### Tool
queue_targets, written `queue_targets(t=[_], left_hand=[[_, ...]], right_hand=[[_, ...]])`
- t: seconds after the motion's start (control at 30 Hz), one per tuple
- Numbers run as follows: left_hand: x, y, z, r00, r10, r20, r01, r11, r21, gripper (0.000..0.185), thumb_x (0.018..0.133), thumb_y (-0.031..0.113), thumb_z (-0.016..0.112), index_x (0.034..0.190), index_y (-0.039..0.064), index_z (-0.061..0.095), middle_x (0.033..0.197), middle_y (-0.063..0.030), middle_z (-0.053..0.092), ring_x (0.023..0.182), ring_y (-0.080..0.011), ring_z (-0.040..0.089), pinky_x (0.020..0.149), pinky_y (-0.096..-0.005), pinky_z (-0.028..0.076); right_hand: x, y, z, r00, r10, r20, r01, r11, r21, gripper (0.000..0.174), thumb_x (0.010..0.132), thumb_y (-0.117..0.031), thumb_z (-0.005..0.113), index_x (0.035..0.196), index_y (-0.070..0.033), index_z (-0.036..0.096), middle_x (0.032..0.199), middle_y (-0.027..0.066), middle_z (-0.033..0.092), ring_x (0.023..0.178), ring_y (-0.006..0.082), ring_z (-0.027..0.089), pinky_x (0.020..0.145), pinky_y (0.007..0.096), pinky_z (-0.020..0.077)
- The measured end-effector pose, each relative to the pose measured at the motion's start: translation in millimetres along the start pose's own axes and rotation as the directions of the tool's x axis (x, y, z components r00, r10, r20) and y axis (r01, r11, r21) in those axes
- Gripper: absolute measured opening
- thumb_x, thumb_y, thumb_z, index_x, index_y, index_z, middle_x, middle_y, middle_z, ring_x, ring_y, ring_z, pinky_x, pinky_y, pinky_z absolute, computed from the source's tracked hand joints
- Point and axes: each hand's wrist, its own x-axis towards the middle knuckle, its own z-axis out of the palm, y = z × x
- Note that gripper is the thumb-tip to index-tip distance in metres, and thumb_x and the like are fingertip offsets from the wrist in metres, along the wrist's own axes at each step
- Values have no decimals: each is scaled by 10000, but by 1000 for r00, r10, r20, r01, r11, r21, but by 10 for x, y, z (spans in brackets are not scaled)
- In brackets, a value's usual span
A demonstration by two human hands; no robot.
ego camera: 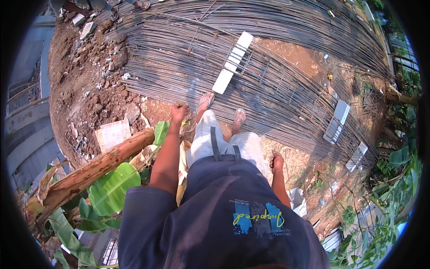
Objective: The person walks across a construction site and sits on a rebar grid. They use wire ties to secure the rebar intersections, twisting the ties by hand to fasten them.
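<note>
My left hand (179, 110) hangs at my left side, its fingers curled in and nothing visible in them. Below it lie bare soil and dry leaves. On the other side my right hand (277, 161) is loosely curled beside my thigh, with no object showing. My sandalled feet are at the edge of a broad layer of long steel reinforcing bars (161, 80). Beyond my feet, a long narrow rebar cage (265, 72) with stirrups stretches across the bars. A long white block (223, 79) sits crosswise at the cage, its middle crossed by cage bars.
Two more pale blocks (340, 112) (357, 155) are by the cage at right. Rubble and soil (100, 87) lie left, near a cut banana trunk (100, 161) and banana leaves (116, 190). Another person's sandalled foot (114, 13) shows at upper left. A yellow tape measure (329, 77) lies right.
</note>
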Motion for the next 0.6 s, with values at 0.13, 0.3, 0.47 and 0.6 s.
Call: queue_targets(t=[0.13,0.3,0.47,0.6], left_hand=[[727,942,-307,988,99,120,-108,992,69,154,987,69,705,1102,-28,670,966,-113,758,789,-180,732,628,-277,538],[1341,1441,-523,988,70,139,-75,997,30,125,992,68,693,1077,-20,667,939,-111,749,760,-158,711,586,-257,518],[1399,1479,-142,964,24,265,-131,909,396,96,975,92,690,934,7,705,840,-80,719,656,-151,653,567,-280,501],[713,1273,702,791,-149,593,-276,778,564,250,981,236,771,1086,11,743,907,-43,718,737,-137,660,674,-298,532]], right_hand=[[-659,378,641,998,-34,55,35,999,-21,255,1057,-228,589,1236,-129,741,709,-11,561,489,95,439,413,276,328],[-1159,496,1167,973,-176,148,178,984,2,262,1043,-234,628,1211,-82,759,666,-15,568,479,80,444,437,266,324],[-1572,351,1457,988,-126,83,113,982,154,214,1033,-209,683,1194,-103,776,643,-55,500,475,58,392,444,248,284],[-2007,-126,1570,969,-235,81,225,967,121,238,1041,-241,694,1215,-96,768,740,-39,565,648,56,519,578,240,399]])
